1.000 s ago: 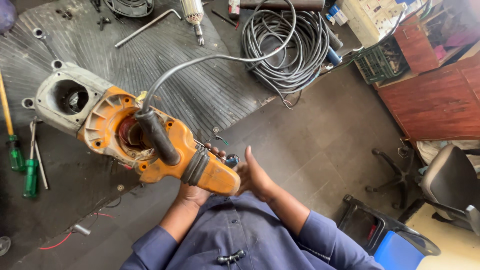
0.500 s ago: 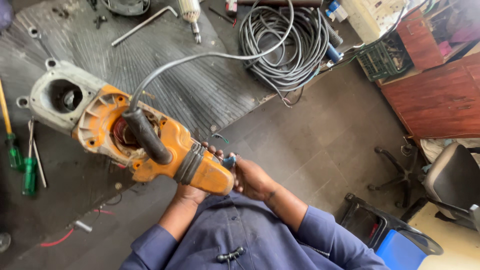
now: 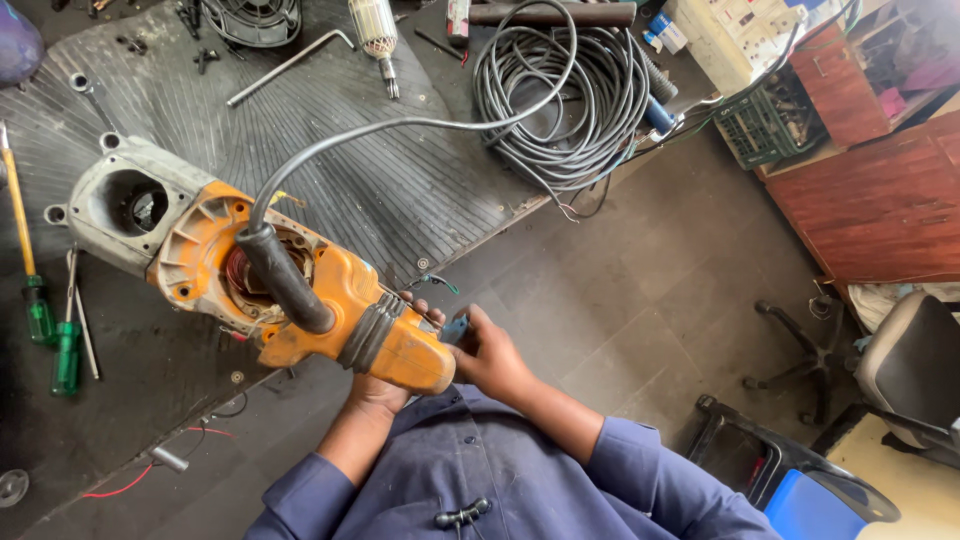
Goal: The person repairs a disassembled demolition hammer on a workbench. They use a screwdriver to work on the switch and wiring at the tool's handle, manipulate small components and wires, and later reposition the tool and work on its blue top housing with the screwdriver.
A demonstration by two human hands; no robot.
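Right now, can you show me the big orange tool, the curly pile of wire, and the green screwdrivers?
orange power tool (image 3: 345, 290), head view, orange body.
cable coil (image 3: 600, 95), head view, right loops.
green screwdrivers (image 3: 65, 355), head view, one handle.

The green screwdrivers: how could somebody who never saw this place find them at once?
Start from the ribbed dark mat, then go to its left edge beside the orange power tool. There lie the green screwdrivers, the only things with clear green handles.

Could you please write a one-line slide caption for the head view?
Both hands, left hand and right hand, hold an opened orange power tool by its handle above a ribbed rubber mat, coiled cable behind.
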